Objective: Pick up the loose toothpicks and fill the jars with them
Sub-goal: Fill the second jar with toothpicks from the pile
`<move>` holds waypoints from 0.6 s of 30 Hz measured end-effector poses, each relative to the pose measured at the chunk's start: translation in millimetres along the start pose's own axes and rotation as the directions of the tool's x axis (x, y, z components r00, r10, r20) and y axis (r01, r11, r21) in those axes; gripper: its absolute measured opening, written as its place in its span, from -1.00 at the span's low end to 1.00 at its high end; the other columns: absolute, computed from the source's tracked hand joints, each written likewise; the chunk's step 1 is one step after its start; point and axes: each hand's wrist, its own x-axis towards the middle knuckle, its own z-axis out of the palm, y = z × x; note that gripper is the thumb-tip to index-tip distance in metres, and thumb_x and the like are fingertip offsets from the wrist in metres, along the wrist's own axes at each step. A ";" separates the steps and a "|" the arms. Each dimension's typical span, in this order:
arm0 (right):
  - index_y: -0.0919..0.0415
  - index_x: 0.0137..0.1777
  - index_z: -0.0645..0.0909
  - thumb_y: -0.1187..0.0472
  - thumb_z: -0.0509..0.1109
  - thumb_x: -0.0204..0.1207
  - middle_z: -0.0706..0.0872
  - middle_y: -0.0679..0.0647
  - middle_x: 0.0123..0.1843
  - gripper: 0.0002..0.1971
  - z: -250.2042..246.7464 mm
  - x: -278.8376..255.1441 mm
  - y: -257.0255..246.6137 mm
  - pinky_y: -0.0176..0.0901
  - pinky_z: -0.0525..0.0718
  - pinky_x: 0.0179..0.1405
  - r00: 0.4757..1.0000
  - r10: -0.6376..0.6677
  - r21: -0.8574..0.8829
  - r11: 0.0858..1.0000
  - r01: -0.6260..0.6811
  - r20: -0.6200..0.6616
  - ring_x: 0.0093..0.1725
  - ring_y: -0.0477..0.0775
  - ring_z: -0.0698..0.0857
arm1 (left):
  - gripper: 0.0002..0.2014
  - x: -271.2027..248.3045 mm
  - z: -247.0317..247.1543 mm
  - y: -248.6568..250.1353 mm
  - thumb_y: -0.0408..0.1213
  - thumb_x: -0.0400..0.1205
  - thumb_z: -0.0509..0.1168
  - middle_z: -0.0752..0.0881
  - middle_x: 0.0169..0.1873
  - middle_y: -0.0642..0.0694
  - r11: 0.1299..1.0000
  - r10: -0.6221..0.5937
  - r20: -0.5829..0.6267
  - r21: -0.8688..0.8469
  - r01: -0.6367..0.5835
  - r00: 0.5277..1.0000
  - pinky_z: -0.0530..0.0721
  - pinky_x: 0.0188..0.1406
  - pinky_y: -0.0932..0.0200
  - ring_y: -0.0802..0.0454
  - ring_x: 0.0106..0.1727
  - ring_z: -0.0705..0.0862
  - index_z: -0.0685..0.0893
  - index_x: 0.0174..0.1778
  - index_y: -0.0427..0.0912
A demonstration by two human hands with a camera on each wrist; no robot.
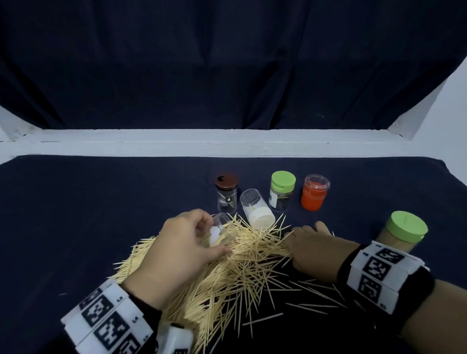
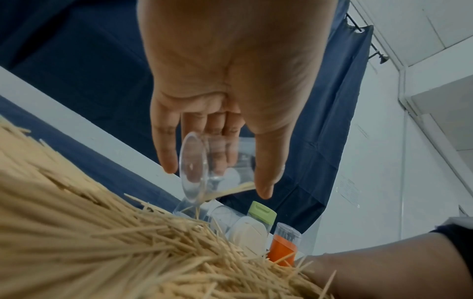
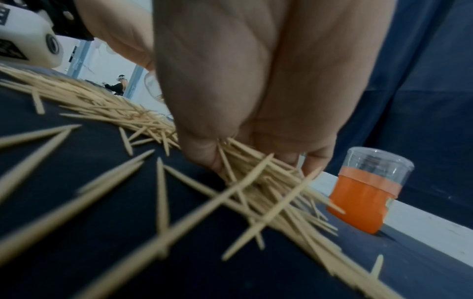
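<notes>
Hundreds of thin, pointed wooden toothpicks lie heaped on the dark blue cloth near the person. The left hand curls around a small clear plastic jar, tipped on its side above the pile, a few sticks inside. The right hand presses down at the pile's right edge, its fingers bunched on a cluster of toothpicks. Beyond stand a brown-capped jar, a green-lidded jar and an orange jar; a white-lidded jar lies tilted. Another green-lidded jar sits at the right.
</notes>
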 end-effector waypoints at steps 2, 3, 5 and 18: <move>0.20 0.27 0.36 0.29 0.07 0.61 0.59 0.10 0.15 -0.75 -4.2 0.3 5.4 0.12 0.24 0.30 1.000 -0.023 0.053 0.998 0.023 -0.014 0.10 0.11 0.56 | -0.59 0.8 -3.6 -2.9 0.05 0.26 0.63 0.65 -0.17 0.18 0.999 -0.011 0.011 0.036 0.010 1.000 0.66 -0.13 0.26 0.32 -0.12 0.61 0.61 -0.13 0.06; 0.16 0.22 0.34 0.30 0.05 0.62 0.60 0.02 -0.04 -0.79 -5.8 0.5 8.1 0.11 0.26 0.27 0.999 -0.044 0.076 0.996 0.046 -0.019 -0.10 0.01 0.56 | -0.58 1.3 -5.7 -4.2 0.06 0.26 0.63 0.65 -0.17 0.18 0.999 -0.013 0.017 0.053 0.012 1.000 0.65 -0.13 0.26 0.31 -0.13 0.61 0.61 -0.12 0.05; 0.06 0.08 0.27 0.29 0.03 0.65 0.40 -0.13 -0.30 -0.89 -14.9 -2.1 11.9 0.08 0.30 0.21 0.998 -0.063 0.100 0.993 0.062 0.011 -0.35 -0.13 0.37 | -0.57 2.0 -9.8 -6.7 0.03 0.24 0.63 0.65 -0.17 0.15 0.998 -0.025 0.028 0.063 0.023 0.999 0.66 -0.10 0.22 0.26 -0.12 0.63 0.62 -0.10 0.03; 0.35 0.42 0.33 0.26 -0.01 0.72 0.64 0.26 0.01 -0.66 -73.9 2.9 -12.3 0.02 0.53 -0.22 0.901 -0.427 -0.471 0.812 0.345 -0.076 -0.16 0.26 0.61 | -0.58 6.1 -11.8 -11.5 0.02 0.28 0.62 0.64 -0.11 0.14 0.998 0.014 0.055 0.067 -0.017 0.998 0.67 -0.01 0.10 0.23 -0.07 0.63 0.62 -0.04 0.08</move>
